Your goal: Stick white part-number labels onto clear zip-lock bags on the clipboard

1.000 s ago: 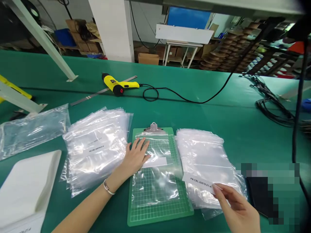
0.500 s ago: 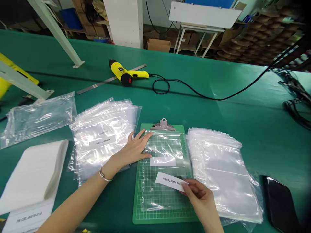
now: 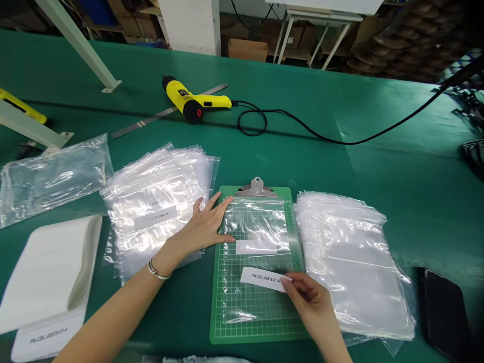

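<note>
Between the thumb and fingers of my right hand (image 3: pixel 308 302) is a white printed label (image 3: pixel 262 278), held by its right end over a clear zip bag (image 3: pixel 257 302). That bag lies flat on a green gridded clipboard (image 3: pixel 217 322), below the metal clip (image 3: pixel 257 187). A white blank strip (image 3: pixel 251 247) shows across the bag's middle. My left hand (image 3: pixel 207 224) has its fingers spread, with the fingertips at the bag's upper left edge. Left of the clipboard is a pile of labelled clear bags (image 3: pixel 151 189); on its right lies a stack of clear bags (image 3: pixel 355 267).
A folded white label strip (image 3: pixel 49 267) and a clear plastic bag (image 3: pixel 56 171) lie at left. Behind are a yellow heat gun (image 3: pixel 185 101) with its black cord (image 3: pixel 302 126) and a steel ruler (image 3: pixel 145 122). A black phone (image 3: pixel 442 307) rests at far right.
The view has tilted down slightly, so the background sits higher. The label in my right hand has turned a little closer to level; my left hand stays at the bag's edge.
</note>
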### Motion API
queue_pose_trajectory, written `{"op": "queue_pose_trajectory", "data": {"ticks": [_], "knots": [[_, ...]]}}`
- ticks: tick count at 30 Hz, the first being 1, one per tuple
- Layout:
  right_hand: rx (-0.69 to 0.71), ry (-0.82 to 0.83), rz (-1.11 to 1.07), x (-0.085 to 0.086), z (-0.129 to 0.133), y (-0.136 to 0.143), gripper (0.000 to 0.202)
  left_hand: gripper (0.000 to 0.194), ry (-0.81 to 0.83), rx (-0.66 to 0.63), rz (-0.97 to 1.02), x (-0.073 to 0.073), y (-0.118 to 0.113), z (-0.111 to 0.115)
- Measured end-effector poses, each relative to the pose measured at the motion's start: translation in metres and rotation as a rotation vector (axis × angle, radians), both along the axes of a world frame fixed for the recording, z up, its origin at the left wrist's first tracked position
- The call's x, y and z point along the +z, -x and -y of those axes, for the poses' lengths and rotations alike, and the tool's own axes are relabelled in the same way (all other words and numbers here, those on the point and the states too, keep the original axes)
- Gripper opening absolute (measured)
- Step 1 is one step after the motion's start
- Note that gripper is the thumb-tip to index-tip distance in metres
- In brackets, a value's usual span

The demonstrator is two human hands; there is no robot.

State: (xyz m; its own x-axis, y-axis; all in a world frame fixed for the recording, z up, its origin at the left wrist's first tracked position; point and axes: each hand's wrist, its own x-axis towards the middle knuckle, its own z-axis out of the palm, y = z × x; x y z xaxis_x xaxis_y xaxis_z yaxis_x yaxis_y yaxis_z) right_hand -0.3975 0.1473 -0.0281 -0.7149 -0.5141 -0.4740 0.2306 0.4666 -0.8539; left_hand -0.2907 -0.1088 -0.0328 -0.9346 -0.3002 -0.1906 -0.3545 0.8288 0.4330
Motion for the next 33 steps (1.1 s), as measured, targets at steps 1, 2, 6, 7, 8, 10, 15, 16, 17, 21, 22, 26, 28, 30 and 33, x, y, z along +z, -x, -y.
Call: {"op": "queue_pose_trajectory", "data": {"ticks": [1,2,6,7,8,10,15,16,17,21,22,26,28,30,33], "knots": [[0.002,0.002,0.005,0.001,0.0,0.0,0.034,0.093,0.008,-0.001,0.005,0.0,0.0,0.0],[0.004,0.004,0.012,0.001,0.0,0.0,0.033,0.093,0.015,-0.003,0.012,0.0,0.001,0.001],[0.006,0.009,0.042,0.003,0.002,0.0,0.032,0.088,0.041,-0.03,0.018,-0.001,0.001,0.002],[0.007,0.016,0.047,0.003,0.002,0.0,0.032,0.084,0.048,-0.044,0.017,-0.002,0.0,0.002],[0.003,0.025,0.049,0.003,0.002,0.001,0.032,0.079,0.057,-0.055,0.019,-0.003,0.0,0.002],[-0.019,0.042,0.041,0.003,0.002,0.005,0.032,0.072,0.077,-0.069,0.03,-0.004,0.0,0.002],[-0.056,0.062,-0.004,0.003,0.004,0.03,0.027,0.072,0.114,-0.076,0.035,-0.005,0.001,0.002],[-0.067,0.089,-0.001,0.005,0.008,0.037,0.025,0.073,0.121,-0.08,0.044,-0.004,0.002,0.001],[-0.093,0.135,0.015,0.007,0.015,0.044,0.024,0.073,0.128,-0.087,0.06,-0.003,0.002,0.001],[-0.261,0.507,0.254,0.016,0.063,0.063,0.019,0.071,0.174,-0.105,0.121,0.001,0.004,0.0],[-0.275,0.599,0.341,0.016,0.079,0.065,0.02,0.071,0.189,-0.106,0.126,0.002,0.004,0.0],[-0.37,0.675,0.489,0.0,0.129,0.068,0.015,0.071,0.231,-0.115,0.135,0.003,0.004,0.0],[-0.434,0.665,0.446,-0.01,0.138,0.07,0.013,0.071,0.248,-0.122,0.13,0.001,0.003,-0.001],[-0.488,0.656,0.389,-0.015,0.139,0.072,0.012,0.07,0.264,-0.129,0.119,0.0,0.003,-0.001],[-0.531,0.636,0.316,-0.015,0.133,0.076,0.013,0.071,0.266,-0.129,0.117,0.0,0.003,-0.001]]}}
